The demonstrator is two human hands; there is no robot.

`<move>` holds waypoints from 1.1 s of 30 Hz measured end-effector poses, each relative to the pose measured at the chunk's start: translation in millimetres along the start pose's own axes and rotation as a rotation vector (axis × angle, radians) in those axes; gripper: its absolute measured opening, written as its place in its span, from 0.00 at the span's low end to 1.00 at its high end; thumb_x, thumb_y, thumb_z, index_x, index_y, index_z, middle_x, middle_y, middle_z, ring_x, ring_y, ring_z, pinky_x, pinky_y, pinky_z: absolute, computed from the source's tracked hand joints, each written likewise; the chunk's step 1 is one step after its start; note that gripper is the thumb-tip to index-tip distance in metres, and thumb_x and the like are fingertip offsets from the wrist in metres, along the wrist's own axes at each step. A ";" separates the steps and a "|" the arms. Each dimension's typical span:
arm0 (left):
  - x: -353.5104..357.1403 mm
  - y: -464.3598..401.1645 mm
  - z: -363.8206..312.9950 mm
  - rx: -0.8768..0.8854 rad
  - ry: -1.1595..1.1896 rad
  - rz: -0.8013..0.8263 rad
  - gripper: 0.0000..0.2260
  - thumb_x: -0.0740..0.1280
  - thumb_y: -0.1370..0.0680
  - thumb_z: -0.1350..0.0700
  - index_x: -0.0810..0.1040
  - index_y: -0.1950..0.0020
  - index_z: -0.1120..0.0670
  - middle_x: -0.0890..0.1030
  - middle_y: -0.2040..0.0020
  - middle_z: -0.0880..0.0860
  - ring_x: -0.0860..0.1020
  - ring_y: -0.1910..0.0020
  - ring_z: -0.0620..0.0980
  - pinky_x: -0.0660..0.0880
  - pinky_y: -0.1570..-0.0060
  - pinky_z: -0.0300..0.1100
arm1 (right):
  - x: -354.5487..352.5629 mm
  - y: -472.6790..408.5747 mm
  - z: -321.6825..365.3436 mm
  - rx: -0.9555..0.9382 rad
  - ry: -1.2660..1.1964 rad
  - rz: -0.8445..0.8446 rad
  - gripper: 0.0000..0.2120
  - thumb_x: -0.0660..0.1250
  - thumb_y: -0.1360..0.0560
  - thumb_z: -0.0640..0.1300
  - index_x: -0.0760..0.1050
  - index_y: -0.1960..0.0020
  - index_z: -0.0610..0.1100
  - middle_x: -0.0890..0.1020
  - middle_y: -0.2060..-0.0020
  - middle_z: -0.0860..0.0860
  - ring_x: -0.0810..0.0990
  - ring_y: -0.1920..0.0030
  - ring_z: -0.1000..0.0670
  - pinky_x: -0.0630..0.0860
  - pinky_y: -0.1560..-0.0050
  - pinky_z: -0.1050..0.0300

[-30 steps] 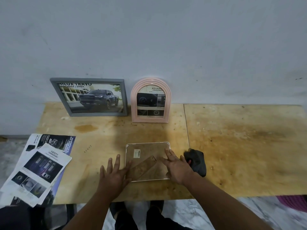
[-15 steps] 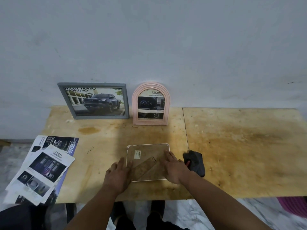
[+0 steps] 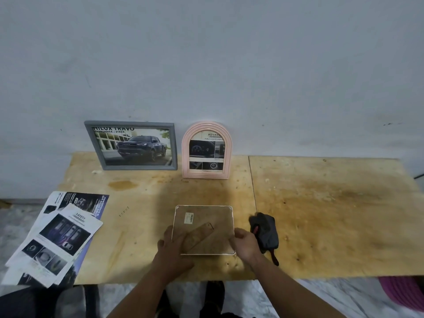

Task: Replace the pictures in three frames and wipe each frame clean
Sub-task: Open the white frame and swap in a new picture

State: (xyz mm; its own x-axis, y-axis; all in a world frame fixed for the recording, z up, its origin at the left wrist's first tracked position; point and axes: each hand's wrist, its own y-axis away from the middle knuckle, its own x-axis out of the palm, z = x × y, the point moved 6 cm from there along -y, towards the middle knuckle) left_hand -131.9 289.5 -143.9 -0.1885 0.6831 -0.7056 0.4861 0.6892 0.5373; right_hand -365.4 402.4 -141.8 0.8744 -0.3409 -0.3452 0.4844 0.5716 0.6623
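Observation:
A white-edged square frame (image 3: 204,216) lies face down on the wooden table (image 3: 321,214), its brown backing and folded stand facing up. My left hand (image 3: 173,245) grips its near left edge and my right hand (image 3: 244,244) grips its near right edge. A grey rectangular frame (image 3: 130,145) with a truck picture and a pink arched frame (image 3: 207,149) with a dashboard picture lean upright against the wall at the back. A dark cloth (image 3: 265,230) lies just right of my right hand.
Loose brochure pages (image 3: 57,235) hang over the table's left front corner. The white wall stands right behind the table. A pink object (image 3: 403,292) lies on the floor at lower right. My feet show under the table's front edge.
Both hands moved from resting flat on the frame's backing to gripping its left and right near edges. The camera view tilted up slightly.

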 end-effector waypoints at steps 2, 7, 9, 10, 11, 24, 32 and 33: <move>-0.5 2.4 -0.5 0.029 -0.097 -0.050 0.38 0.71 0.31 0.44 0.60 0.22 0.37 0.45 0.21 0.48 0.62 0.30 0.60 0.76 0.44 0.49 | -4.5 2.9 4.9 -0.010 -0.024 -0.009 0.07 0.68 0.21 0.41 0.84 0.52 0.48 0.86 0.56 0.53 0.84 0.53 0.51 0.82 0.51 0.53; -25.3 0.5 -8.9 0.218 -0.264 -0.288 0.21 0.65 0.25 0.46 0.73 0.32 0.38 0.68 0.27 0.52 0.75 0.44 0.60 0.81 0.56 0.51 | -23.2 2.7 29.4 -0.034 -0.045 -0.061 0.16 0.65 0.20 0.40 0.71 0.67 0.42 0.71 0.69 0.46 0.69 0.63 0.49 0.64 0.60 0.56; -42.3 -2.5 -18.4 0.314 -0.350 -0.369 0.18 0.60 0.23 0.44 0.74 0.33 0.41 0.76 0.32 0.51 0.76 0.47 0.58 0.80 0.57 0.50 | -35.1 2.8 44.4 -0.019 -0.117 -0.064 0.15 0.65 0.20 0.44 0.75 0.64 0.42 0.73 0.67 0.45 0.71 0.63 0.47 0.66 0.61 0.55; -53.6 -2.6 -25.3 0.353 -0.374 -0.430 0.18 0.58 0.22 0.44 0.76 0.34 0.42 0.79 0.34 0.50 0.77 0.47 0.57 0.79 0.56 0.50 | -40.6 2.5 52.1 -0.013 -0.161 -0.057 0.16 0.66 0.19 0.47 0.78 0.63 0.41 0.77 0.67 0.44 0.74 0.63 0.46 0.68 0.61 0.54; -65.1 -3.7 -32.6 0.385 -0.383 -0.486 0.18 0.58 0.22 0.43 0.78 0.36 0.42 0.80 0.36 0.49 0.77 0.47 0.57 0.78 0.55 0.51 | -46.2 1.0 59.2 -0.003 -0.218 -0.048 0.17 0.66 0.19 0.49 0.81 0.60 0.39 0.80 0.65 0.43 0.76 0.63 0.45 0.71 0.61 0.52; -47.0 -14.6 -39.2 -0.327 1.167 -0.164 0.11 0.68 0.18 0.49 0.84 0.45 0.55 0.87 0.53 0.57 0.84 0.52 0.58 0.83 0.51 0.53 | -110.6 -18.6 29.2 0.052 0.636 -0.260 0.38 0.65 0.27 0.71 0.66 0.25 0.50 0.69 0.32 0.43 0.72 0.35 0.39 0.77 0.39 0.42; -2.5 -5.4 -20.8 -0.474 1.163 -0.039 0.12 0.70 0.20 0.46 0.82 0.43 0.52 0.87 0.49 0.57 0.84 0.48 0.58 0.82 0.51 0.50 | -72.0 -19.0 -15.9 0.046 0.868 -0.224 0.33 0.61 0.19 0.56 0.51 0.19 0.56 0.61 0.29 0.43 0.65 0.34 0.39 0.77 0.44 0.45; 0.5 -5.1 -16.5 -0.480 1.137 -0.020 0.14 0.70 0.20 0.46 0.81 0.40 0.53 0.86 0.47 0.57 0.83 0.47 0.58 0.82 0.49 0.51 | -75.8 -22.5 -18.5 0.023 0.811 -0.236 0.29 0.59 0.18 0.53 0.54 0.20 0.56 0.63 0.30 0.43 0.67 0.35 0.40 0.77 0.45 0.45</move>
State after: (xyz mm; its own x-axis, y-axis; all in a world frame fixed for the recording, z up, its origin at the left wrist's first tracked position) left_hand -148.5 290.4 -139.4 -0.9437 0.3282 -0.0421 0.1572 0.5566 0.8158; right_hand -442.1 429.2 -142.8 0.5042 0.1970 -0.8408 0.6639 0.5342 0.5233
